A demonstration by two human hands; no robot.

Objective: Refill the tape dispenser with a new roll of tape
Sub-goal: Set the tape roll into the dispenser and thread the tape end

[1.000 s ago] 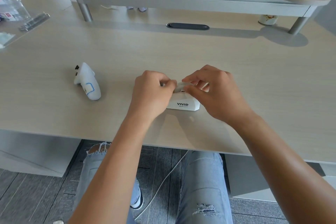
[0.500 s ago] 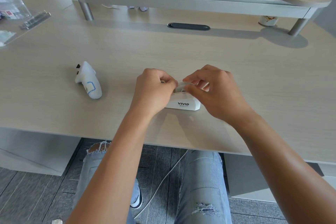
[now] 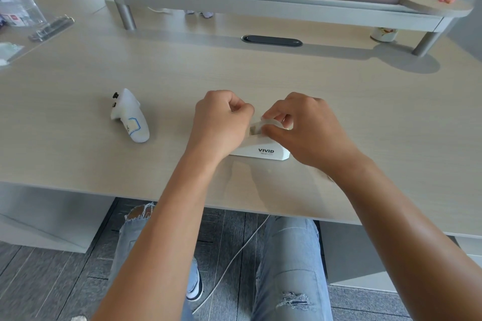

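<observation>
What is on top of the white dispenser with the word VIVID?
A tape roll sits atop the white dispenser, pinched by the right hand. The left hand covers the dispenser's left end; the cutter is hidden.

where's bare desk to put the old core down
Bare desk right of the right hand, and between the controller and left hand. Crowded at the dispenser and the far left corner.

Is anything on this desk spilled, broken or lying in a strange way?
Nothing stands out. The tape dispenser stands flat on the desk, with both hands at the tape roll on it. A white controller lies on its side to the left, with no visible damage.
</observation>
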